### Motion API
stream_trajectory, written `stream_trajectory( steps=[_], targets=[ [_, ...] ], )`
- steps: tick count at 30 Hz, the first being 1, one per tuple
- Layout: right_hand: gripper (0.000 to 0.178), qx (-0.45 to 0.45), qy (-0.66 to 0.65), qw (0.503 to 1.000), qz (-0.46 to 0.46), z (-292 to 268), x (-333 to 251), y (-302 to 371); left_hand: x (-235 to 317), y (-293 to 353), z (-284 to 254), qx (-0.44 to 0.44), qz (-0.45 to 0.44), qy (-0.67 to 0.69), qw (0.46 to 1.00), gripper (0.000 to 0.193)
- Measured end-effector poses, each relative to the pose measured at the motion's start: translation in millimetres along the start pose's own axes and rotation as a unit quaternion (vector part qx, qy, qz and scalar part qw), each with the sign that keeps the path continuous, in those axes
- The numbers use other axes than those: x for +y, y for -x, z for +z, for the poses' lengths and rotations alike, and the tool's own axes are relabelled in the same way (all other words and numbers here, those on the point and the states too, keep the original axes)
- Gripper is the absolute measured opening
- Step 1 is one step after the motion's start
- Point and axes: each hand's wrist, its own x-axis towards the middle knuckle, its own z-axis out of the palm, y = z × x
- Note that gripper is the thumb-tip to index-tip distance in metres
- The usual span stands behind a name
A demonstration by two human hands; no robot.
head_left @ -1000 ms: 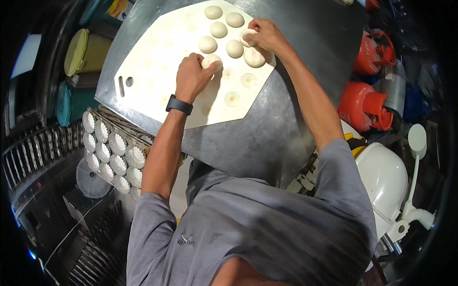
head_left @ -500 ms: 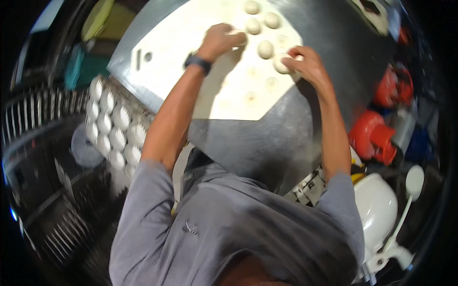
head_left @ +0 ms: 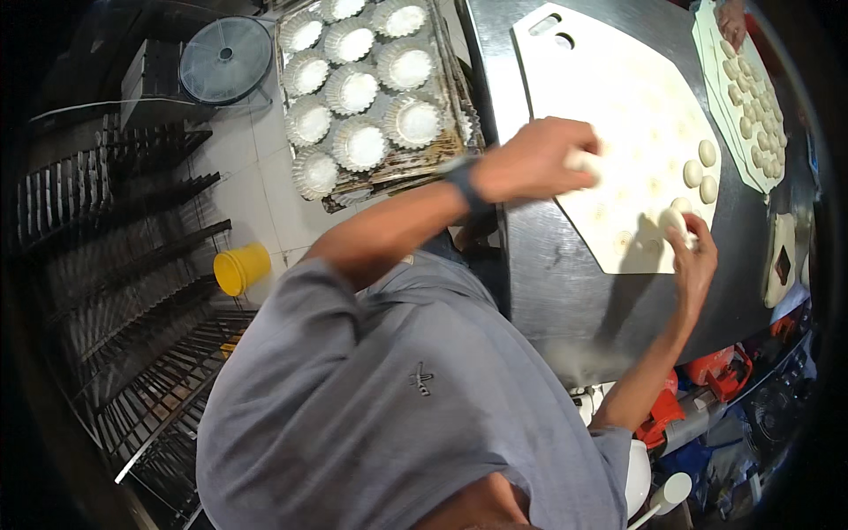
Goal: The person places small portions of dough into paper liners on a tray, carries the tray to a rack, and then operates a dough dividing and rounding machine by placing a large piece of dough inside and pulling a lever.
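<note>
My left hand point(head_left: 543, 161), with a dark band on the wrist, is above the near left edge of a cream board point(head_left: 609, 97). Its fingers are closed on a pale dough ball point(head_left: 581, 165), partly hidden and a little blurred. At the board's near right side, my right hand point(head_left: 695, 256) has its thumb and fingers on another dough ball point(head_left: 672, 220). Several more smooth balls point(head_left: 692, 173) sit just beyond it. Faint round marks dot the rest of the board, and an oblong slot and a round hole pierce its far left corner.
Floured fluted tins point(head_left: 360, 143) fill a worn tray left of the metal table point(head_left: 552, 305). Across the table, another person's hand point(head_left: 731, 22) touches a second board point(head_left: 717, 71) bearing many dough balls. A yellow bucket point(head_left: 241, 269) and dark racks point(head_left: 159, 353) stand at the left.
My view has turned left, bringing the tin tray into fuller sight. My left hand has moved with its dough ball toward the board's tin-side edge. My right hand stays at the board's right side.
</note>
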Motion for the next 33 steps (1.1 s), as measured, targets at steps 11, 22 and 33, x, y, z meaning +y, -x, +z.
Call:
stream_trajectory(
  steps=[11,22,33],
  targets=[
    [0.03,-0.237,0.025,0.933,-0.271,295.9,-236.9,-2.6,-108.6,170.4,-169.3,0.01,-0.324,-0.234,0.917,0.034],
    [0.04,-0.242,0.039,0.949,-0.197,306.0,-274.9,-18.2,-131.4,164.7,-224.8,0.075,-0.18,-0.081,0.978,0.037],
    [0.033,-0.065,0.319,0.865,-0.381,393.0,-265.2,-64.3,-182.2,116.3,-241.1,-0.015,-0.012,-0.313,0.95,0.028]
  ],
)
